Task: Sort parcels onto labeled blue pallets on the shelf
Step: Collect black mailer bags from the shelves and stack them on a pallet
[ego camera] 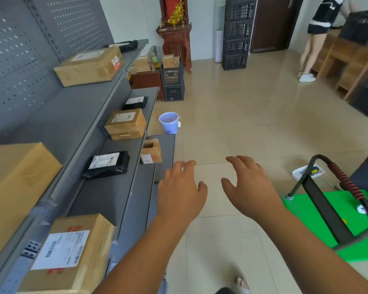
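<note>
While the left hand (180, 187) and right hand (248, 183) hover spread and empty, no parcel is held; next, fetch one from the green cart (327, 219).

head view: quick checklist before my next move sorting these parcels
1. Left hand free: ok, fingers relaxed, holding nothing.
2. Right hand free: ok, open over the floor.
3. Blue pallets located: not ok, only grey shelf boards show.
4. Parcel label readable: cannot tell, the print on the black bag parcel is blurred.
5. Next parcel on the green cart: cannot tell, its deck is cut off by the frame edge.
6. Walkway: ok by the hands; a plastic bucket stands farther along beside the shelf.
</note>
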{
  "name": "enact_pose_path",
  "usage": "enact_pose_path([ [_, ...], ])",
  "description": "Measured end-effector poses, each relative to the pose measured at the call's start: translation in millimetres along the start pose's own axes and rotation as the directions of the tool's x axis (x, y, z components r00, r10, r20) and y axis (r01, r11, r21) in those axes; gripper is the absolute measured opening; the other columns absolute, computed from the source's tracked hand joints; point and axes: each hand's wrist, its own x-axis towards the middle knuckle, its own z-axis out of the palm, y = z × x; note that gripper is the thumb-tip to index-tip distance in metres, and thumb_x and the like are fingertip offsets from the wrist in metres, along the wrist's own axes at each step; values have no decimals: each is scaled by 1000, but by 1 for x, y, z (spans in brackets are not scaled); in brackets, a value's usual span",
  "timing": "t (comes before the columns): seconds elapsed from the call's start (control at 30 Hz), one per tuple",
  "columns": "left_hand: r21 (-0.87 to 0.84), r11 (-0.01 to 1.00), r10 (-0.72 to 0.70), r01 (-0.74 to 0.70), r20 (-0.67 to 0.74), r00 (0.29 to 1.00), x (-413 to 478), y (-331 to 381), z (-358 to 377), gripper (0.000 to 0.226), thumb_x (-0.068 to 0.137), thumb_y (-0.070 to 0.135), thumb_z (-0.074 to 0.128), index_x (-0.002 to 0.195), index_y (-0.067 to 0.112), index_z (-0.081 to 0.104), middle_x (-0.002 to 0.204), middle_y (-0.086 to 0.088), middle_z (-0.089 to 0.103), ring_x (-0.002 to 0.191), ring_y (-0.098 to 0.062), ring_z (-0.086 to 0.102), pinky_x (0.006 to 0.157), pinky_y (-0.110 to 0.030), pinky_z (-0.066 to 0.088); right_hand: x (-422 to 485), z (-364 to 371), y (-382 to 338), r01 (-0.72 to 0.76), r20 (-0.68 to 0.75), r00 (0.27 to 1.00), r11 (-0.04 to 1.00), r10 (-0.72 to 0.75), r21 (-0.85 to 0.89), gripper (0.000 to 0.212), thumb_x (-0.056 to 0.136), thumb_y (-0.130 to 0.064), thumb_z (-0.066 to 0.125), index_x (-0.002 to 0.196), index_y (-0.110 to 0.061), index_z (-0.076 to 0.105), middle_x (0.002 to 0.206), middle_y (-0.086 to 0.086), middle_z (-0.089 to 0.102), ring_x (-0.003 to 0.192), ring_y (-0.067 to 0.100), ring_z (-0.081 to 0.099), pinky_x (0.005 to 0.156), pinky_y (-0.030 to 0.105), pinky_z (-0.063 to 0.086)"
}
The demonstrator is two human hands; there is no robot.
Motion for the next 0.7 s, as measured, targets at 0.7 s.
enact_pose_path([
  [0.7, -22, 909, -416, 416, -99, 904, 267, -76, 37, 51, 94, 37, 59, 144, 28, 48, 144, 2, 49, 127, -24, 48, 99, -38, 41, 339, 88, -52, 380, 285, 868, 914, -406, 143, 54, 96, -32, 59, 148, -23, 45, 145, 3, 49, 130, 26, 44, 102, 34, 40],
])
